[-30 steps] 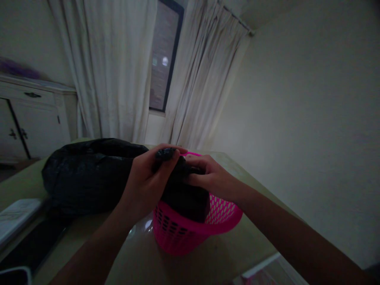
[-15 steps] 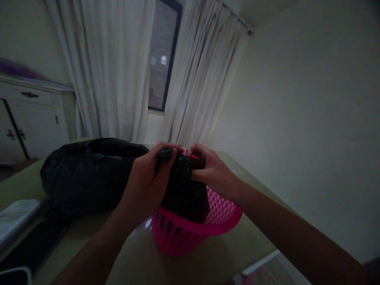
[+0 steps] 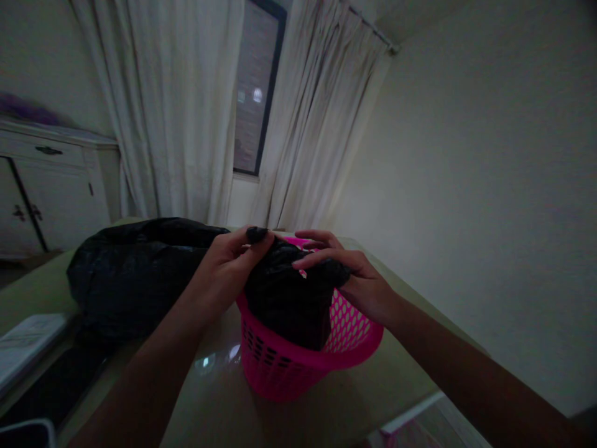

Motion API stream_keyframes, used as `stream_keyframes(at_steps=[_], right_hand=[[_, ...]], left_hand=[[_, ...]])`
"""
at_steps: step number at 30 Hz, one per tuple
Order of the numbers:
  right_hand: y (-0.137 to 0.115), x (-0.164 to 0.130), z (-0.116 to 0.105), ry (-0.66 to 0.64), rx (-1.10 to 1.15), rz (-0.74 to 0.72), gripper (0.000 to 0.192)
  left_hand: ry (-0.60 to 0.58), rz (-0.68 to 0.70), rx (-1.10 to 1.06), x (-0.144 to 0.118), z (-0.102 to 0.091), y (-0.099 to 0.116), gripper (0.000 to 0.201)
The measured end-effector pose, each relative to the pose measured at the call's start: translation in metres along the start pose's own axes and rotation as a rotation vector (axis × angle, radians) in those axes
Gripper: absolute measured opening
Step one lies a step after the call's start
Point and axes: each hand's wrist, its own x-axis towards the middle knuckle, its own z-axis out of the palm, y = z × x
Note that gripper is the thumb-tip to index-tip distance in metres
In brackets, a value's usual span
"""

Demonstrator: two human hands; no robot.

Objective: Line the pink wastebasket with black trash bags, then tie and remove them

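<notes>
A black plastic bag sits inside a pink perforated basket, its gathered top rising above the rim. My left hand pinches the bag's upper left edge between thumb and fingers, and a bunched bit of plastic pokes out over the thumb. On the other side, my right hand holds the bag's upper right edge, with black plastic stretched over its thumb and its other fingers reaching over the mouth. A small bit of pink and white shows through the mouth. What lies inside the bag is hidden.
A large, full-looking black plastic bag lies on the table to the left. Nearer are a white flat object and a dark flat strip. A wall runs along the right; curtains hang behind.
My right hand has moved right and slightly down, and its fingers have spread out. The bag's top has been drawn wider between my hands, while my left hand has shifted slightly left.
</notes>
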Motion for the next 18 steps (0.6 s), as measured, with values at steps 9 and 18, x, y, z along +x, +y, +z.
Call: stream_keyframes(at_steps=[9, 18], right_hand=[[-0.013, -0.056, -0.055, -0.284, -0.321, 0.220, 0.033], [-0.026, -0.009, -0.046, -0.024, -0.282, 0.252, 0.048]], left_hand=[[0.206, -0.162, 0.114, 0.044, -0.051, -0.056, 0.055], [0.310, 0.240, 0.433, 0.024, -0.036, -0.026, 0.062]])
